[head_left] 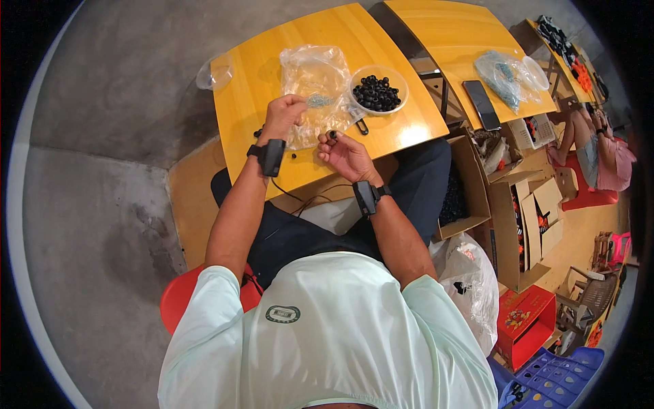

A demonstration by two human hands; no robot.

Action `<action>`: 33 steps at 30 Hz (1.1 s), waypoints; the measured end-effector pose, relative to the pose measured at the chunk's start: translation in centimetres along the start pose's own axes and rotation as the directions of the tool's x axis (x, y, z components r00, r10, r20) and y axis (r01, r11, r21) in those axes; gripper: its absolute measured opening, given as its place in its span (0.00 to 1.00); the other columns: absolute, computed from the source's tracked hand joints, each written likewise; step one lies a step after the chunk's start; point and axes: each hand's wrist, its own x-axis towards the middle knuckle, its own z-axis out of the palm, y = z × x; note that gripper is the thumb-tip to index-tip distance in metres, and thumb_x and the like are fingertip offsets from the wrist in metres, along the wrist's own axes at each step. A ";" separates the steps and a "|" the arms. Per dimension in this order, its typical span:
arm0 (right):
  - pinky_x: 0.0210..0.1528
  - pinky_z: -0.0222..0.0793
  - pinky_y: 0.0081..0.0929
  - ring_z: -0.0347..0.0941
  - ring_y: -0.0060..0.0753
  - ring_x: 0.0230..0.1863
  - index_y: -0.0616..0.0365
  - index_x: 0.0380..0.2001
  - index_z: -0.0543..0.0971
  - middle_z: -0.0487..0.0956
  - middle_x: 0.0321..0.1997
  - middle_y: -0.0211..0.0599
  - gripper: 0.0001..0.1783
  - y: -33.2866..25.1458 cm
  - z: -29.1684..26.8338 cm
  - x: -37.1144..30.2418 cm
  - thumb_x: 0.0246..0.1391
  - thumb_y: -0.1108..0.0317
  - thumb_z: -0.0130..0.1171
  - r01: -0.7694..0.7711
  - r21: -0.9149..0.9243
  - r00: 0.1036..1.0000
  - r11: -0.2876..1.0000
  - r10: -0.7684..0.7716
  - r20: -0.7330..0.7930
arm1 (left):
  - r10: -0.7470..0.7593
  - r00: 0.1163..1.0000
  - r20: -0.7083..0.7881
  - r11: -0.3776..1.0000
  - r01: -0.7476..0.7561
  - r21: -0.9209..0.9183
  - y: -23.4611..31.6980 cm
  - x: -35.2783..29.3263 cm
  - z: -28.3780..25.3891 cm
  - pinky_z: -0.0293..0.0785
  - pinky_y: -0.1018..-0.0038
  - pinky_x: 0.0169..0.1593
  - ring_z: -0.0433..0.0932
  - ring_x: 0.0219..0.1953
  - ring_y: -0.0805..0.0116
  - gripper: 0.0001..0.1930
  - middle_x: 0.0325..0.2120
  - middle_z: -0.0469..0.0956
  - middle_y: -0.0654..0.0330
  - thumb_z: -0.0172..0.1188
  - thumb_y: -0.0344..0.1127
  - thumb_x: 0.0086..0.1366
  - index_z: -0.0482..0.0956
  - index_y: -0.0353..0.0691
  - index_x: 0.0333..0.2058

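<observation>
My left hand (285, 114) is over a clear plastic bag (310, 65) laid flat on the yellow table, its fingers pinched together; what they hold, if anything, is too small to make out. Beside those fingertips, a little pile of fine grey metal bits (318, 101) lies on the bag. Near the table's front edge, my right hand (347, 158) is turned palm up and grips a small round black plastic piece (332, 135) between thumb and fingers. A round clear tub (406, 88) stands farther right, with many similar black pieces (377, 94) inside.
On the yellow table (252, 75) a black loop-shaped part (362, 127) lies by the tub. A clear lid (216, 73) overhangs the left edge. The second table to the right bears a phone (481, 105) and a bag (504, 75). Cardboard boxes (470, 184) stand beside my right leg.
</observation>
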 end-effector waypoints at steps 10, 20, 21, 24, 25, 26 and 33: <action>0.49 0.68 0.32 0.68 0.30 0.41 0.55 0.39 0.77 0.75 0.43 0.37 0.10 0.1 -0.1 0.1 0.63 0.60 0.55 0.009 -0.018 1.000 1.000 -0.009 -0.016 | -0.149 0.983 0.102 0.824 0.181 -0.537 -0.4 -1.7 -0.6 0.75 0.79 0.29 0.74 0.19 0.78 0.07 0.26 0.81 0.62 0.64 0.31 0.61 0.79 0.35 0.36; 0.48 0.68 0.32 0.69 0.29 0.39 0.55 0.38 0.78 0.76 0.42 0.37 0.10 0.0 -0.1 0.2 0.63 0.60 0.55 0.009 -0.030 1.000 1.000 -0.009 -0.021 | 0.067 0.987 -0.144 0.977 -0.094 -0.191 0.6 -1.1 -0.2 0.72 0.79 0.27 0.76 0.22 0.75 0.08 0.25 0.82 0.61 0.63 0.32 0.60 0.81 0.33 0.34; 0.48 0.68 0.32 0.69 0.29 0.39 0.55 0.38 0.78 0.76 0.42 0.37 0.10 0.0 -0.2 0.1 0.63 0.60 0.55 0.008 -0.028 1.000 1.000 -0.008 -0.022 | 0.079 0.988 -0.131 0.986 -0.097 -0.133 0.8 -1.0 -0.2 0.73 0.75 0.28 0.78 0.23 0.71 0.07 0.26 0.83 0.59 0.63 0.32 0.60 0.82 0.33 0.33; 0.48 0.68 0.32 0.69 0.29 0.39 0.56 0.37 0.78 0.76 0.42 0.37 0.10 0.0 0.2 0.3 0.63 0.60 0.56 0.004 -0.019 1.000 1.000 -0.004 0.017 | 0.434 0.892 -0.124 0.754 -0.285 0.592 -0.8 -0.5 -1.3 0.76 0.67 0.34 0.81 0.29 0.59 0.08 0.29 0.83 0.54 0.61 0.33 0.58 0.83 0.35 0.33; 0.46 0.66 0.30 0.67 0.29 0.39 0.58 0.37 0.77 0.75 0.41 0.36 0.12 0.1 0.3 0.0 0.63 0.60 0.55 0.008 -0.017 1.000 1.000 -0.008 -0.014 | 0.432 0.894 -0.119 0.753 -0.285 0.594 -0.7 -0.4 -1.2 0.76 0.67 0.34 0.81 0.29 0.59 0.08 0.29 0.83 0.54 0.61 0.33 0.58 0.83 0.35 0.33; 0.45 0.64 0.28 0.65 0.30 0.40 0.60 0.37 0.76 0.73 0.41 0.36 0.13 0.1 0.3 -0.1 0.63 0.59 0.54 0.011 -0.015 0.999 1.000 -0.012 -0.045 | 0.412 0.904 -0.116 0.760 -0.271 0.591 -0.6 -0.3 -1.2 0.76 0.65 0.37 0.81 0.32 0.55 0.08 0.30 0.83 0.52 0.61 0.34 0.57 0.83 0.36 0.32; 0.45 0.64 0.29 0.65 0.29 0.39 0.60 0.37 0.77 0.73 0.42 0.36 0.14 0.0 0.7 -0.1 0.64 0.59 0.54 0.013 -0.022 0.999 1.000 -0.014 -0.030 | 0.251 0.967 0.045 0.611 -0.195 0.767 -1.0 1.4 -0.6 0.76 0.63 0.41 0.81 0.36 0.53 0.10 0.31 0.82 0.53 0.63 0.37 0.56 0.85 0.38 0.32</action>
